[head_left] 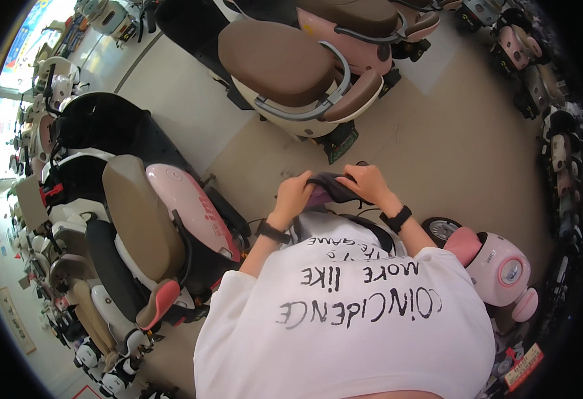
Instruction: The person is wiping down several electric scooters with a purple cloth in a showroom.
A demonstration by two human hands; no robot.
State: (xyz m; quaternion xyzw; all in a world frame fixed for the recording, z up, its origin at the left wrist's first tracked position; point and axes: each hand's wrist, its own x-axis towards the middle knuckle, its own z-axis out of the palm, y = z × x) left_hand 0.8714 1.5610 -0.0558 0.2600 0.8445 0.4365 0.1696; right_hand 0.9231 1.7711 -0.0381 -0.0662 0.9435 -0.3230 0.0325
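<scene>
In front of my white shirt I hold a dark purplish-black cloth (pixel 333 187) between both hands. My left hand (pixel 295 193) is closed on its left end. My right hand (pixel 368 184) pinches the right end, with fingers bent over the edge. The cloth sags and folds between them, and a purple part shows beside my left hand. Black bands circle both wrists. What lies beneath the cloth is mostly hidden by it and by my shirt.
A cream scooter with a brown seat (pixel 278 60) stands ahead. To my left is a pink scooter (pixel 188 203) with a tan seat. Close by on my right sits a pink-and-white scooter front (pixel 501 269) with a round lamp. Rows of scooters line both sides of the tiled floor (pixel 438 146).
</scene>
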